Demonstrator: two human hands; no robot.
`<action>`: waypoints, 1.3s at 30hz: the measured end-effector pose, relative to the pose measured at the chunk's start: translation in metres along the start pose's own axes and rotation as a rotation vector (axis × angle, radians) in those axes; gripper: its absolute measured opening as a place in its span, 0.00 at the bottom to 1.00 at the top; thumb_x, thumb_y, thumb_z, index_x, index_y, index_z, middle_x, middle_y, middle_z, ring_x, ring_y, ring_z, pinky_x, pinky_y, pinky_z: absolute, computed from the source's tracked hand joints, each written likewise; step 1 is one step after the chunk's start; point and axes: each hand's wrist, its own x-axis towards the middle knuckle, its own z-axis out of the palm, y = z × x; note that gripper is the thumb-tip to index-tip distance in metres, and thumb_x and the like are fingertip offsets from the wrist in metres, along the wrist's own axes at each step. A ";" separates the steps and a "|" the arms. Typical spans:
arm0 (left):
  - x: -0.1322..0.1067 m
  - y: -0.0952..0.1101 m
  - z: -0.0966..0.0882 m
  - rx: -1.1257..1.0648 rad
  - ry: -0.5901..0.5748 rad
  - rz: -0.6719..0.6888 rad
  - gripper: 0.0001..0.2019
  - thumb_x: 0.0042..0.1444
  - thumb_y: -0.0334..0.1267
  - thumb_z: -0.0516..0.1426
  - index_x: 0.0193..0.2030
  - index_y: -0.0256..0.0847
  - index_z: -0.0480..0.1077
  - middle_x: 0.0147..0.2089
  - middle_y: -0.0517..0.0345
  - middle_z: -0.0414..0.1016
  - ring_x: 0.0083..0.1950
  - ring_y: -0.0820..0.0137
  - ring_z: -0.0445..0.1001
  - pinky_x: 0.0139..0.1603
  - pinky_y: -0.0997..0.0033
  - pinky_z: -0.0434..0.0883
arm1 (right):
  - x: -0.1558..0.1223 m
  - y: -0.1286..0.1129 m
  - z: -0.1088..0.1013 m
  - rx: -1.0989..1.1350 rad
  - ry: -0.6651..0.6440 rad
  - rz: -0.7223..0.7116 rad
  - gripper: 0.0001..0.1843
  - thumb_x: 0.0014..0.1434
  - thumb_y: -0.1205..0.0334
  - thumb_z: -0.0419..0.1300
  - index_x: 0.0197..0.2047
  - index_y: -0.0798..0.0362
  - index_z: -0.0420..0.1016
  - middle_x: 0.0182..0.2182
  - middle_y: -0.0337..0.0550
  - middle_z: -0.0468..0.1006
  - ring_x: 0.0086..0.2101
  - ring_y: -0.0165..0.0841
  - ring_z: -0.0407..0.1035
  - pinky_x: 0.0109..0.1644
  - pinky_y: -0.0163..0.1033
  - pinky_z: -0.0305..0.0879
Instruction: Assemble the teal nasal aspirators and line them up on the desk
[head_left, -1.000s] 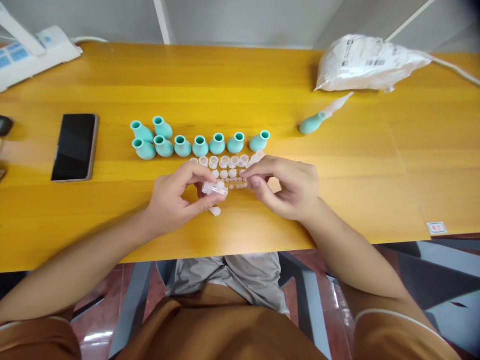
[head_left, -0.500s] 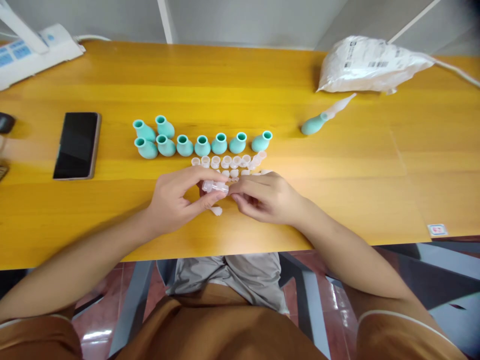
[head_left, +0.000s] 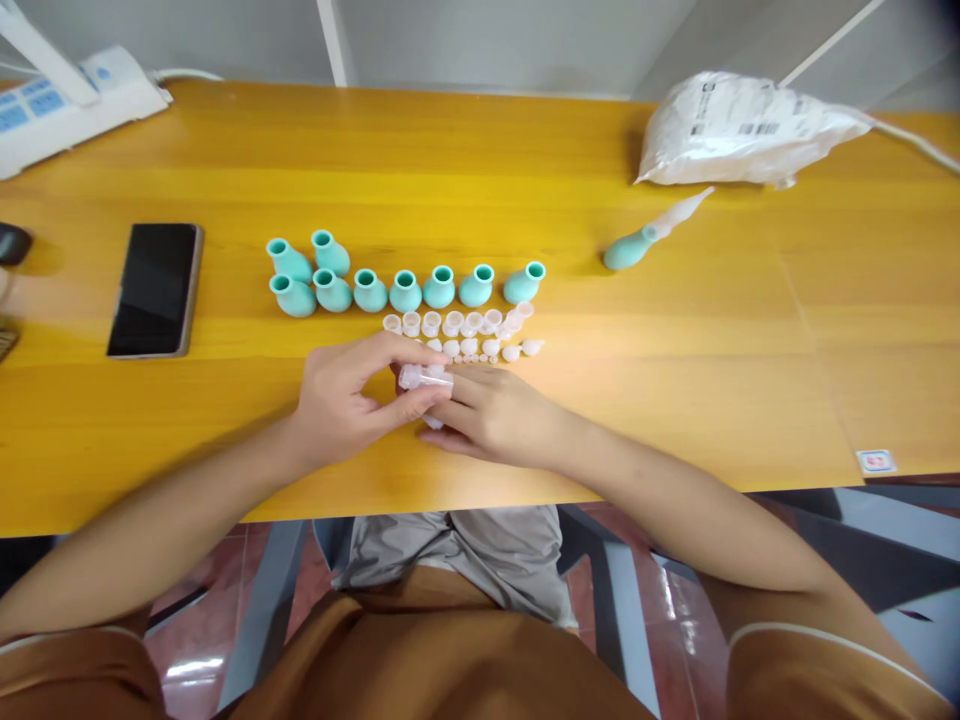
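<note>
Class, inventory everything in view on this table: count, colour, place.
Open bulbs: nine, teal, centre
Nozzled bulb: one, teal, right
Translucent pieces: several, pale, before bulbs
Small pieces: several, white, nearer person
Phone: one, black, left
Power strip: one, white, far left
Bag: one, white, far right
Label: one, white, right
Unclear objects: two, dark, left edge
Cables: several, white, back
Tube: one, clear, centre
Left hand: one, bare, holding tube
Right hand: one, bare, beside tube

Yellow wooden table (head_left: 712, 400)
Teal bulbs (head_left: 405, 294) stand mid-table, translucent pieces (head_left: 454, 323) nearer; phone (head_left: 154, 290) left, white-and-blue device (head_left: 97, 115) far left, nozzle-tipped bulb (head_left: 628, 250) right, white plastic bag (head_left: 735, 135) far right.
</note>
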 end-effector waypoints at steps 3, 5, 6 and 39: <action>-0.003 0.000 0.001 -0.022 -0.004 -0.096 0.13 0.81 0.52 0.71 0.63 0.52 0.86 0.56 0.63 0.95 0.47 0.69 0.94 0.49 0.70 0.89 | 0.001 0.003 -0.006 0.059 0.012 0.031 0.07 0.85 0.65 0.62 0.53 0.53 0.82 0.45 0.49 0.88 0.42 0.41 0.83 0.47 0.46 0.82; -0.004 0.001 0.002 -0.062 0.026 -0.144 0.15 0.79 0.51 0.72 0.66 0.52 0.86 0.58 0.57 0.95 0.47 0.67 0.94 0.46 0.69 0.89 | 0.001 0.006 -0.015 0.114 0.037 0.091 0.06 0.82 0.69 0.64 0.56 0.53 0.82 0.46 0.49 0.87 0.42 0.39 0.82 0.45 0.43 0.82; -0.004 0.002 0.002 -0.091 0.045 -0.152 0.16 0.79 0.51 0.73 0.66 0.52 0.86 0.58 0.55 0.95 0.45 0.67 0.93 0.44 0.69 0.89 | 0.001 0.008 -0.020 0.137 0.068 0.126 0.08 0.81 0.70 0.64 0.59 0.53 0.82 0.47 0.49 0.86 0.43 0.39 0.82 0.44 0.43 0.82; 0.000 0.003 0.005 -0.327 -0.006 -0.328 0.12 0.75 0.47 0.76 0.56 0.45 0.83 0.51 0.54 0.92 0.47 0.66 0.91 0.49 0.68 0.89 | 0.008 0.013 -0.034 0.822 0.544 0.456 0.09 0.75 0.59 0.81 0.47 0.47 0.87 0.45 0.43 0.92 0.47 0.35 0.89 0.49 0.40 0.90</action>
